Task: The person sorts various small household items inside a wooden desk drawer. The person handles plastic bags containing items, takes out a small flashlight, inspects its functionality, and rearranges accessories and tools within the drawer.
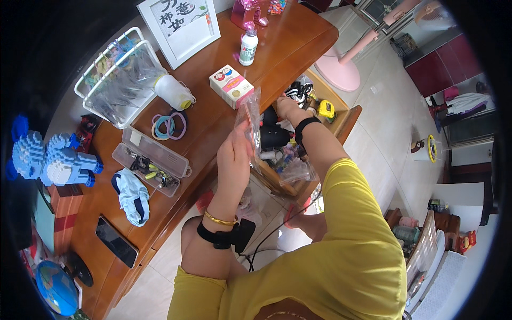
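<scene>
My left hand (pixel 235 158) grips a clear plastic zip bag (pixel 253 110) at the desk's front edge. My right hand (pixel 288 106) reaches into an open wooden drawer (pixel 354 120). Its fingers are partly hidden among the contents, so I cannot tell what they hold. Beside that hand are black-and-white coiled cords (pixel 298 93) and a yellow tape measure (pixel 327 110). A black rounded object (pixel 276 137) and clear plastic bags (pixel 298 173) lie nearer to me in the drawer.
On the wooden desk (pixel 192 148) are a small box (pixel 231 86), a white bottle (pixel 249 49), a thread spool (pixel 172 91), hair ties (pixel 170 126), an open plastic case (pixel 154 164), folded cloth (pixel 134 196) and a phone (pixel 117 241). A black cable (pixel 276 228) hangs below the drawer.
</scene>
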`<state>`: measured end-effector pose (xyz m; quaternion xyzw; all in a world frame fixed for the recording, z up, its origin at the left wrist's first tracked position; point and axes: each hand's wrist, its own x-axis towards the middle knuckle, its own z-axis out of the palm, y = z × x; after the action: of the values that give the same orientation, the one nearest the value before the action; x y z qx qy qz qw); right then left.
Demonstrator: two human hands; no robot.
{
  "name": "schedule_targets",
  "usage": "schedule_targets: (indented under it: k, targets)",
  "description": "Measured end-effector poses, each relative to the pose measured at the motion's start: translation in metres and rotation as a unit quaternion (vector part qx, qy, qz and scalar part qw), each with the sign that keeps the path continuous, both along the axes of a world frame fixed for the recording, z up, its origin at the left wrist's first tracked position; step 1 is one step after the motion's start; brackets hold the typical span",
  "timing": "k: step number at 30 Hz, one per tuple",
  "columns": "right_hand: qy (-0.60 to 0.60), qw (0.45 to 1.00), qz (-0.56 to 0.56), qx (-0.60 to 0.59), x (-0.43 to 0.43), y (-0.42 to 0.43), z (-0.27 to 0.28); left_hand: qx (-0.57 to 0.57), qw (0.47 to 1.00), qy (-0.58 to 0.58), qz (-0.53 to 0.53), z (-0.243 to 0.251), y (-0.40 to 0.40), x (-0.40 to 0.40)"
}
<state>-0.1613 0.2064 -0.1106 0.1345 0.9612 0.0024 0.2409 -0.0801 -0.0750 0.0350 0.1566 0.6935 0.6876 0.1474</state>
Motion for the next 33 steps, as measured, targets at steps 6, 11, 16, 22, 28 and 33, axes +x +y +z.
schedule_targets:
  k: [6, 11, 16, 22, 28, 33]
  targets:
    - [0.067, 0.991, 0.094, 0.063, 0.005, 0.021, -0.022, 0.019, 1.0, -0.012, -0.015, 0.002, 0.005, 0.004]
    - [0.047, 0.998, -0.018, -0.023, 0.001, 0.003, -0.02, 0.019, 1.0, 0.004, -0.011, -0.002, 0.001, 0.005]
    - [0.068, 0.996, -0.042, -0.026, -0.003, 0.022, -0.025, 0.015, 1.0, 0.006, -0.007, -0.002, 0.004, 0.006]
    - [0.215, 0.946, -0.204, -0.131, 0.025, 0.023, 0.042, -0.007, 1.0, 0.009, -0.018, 0.003, 0.0, 0.012]
    - [0.432, 0.748, -0.328, -0.382, 0.104, 0.037, 0.106, -0.011, 0.999, 0.016, -0.028, 0.004, 0.01, 0.021]
    - [0.52, 0.653, -0.289, -0.469, 0.21, -0.06, 0.188, -0.022, 0.997, 0.008, -0.077, 0.006, 0.007, 0.032]
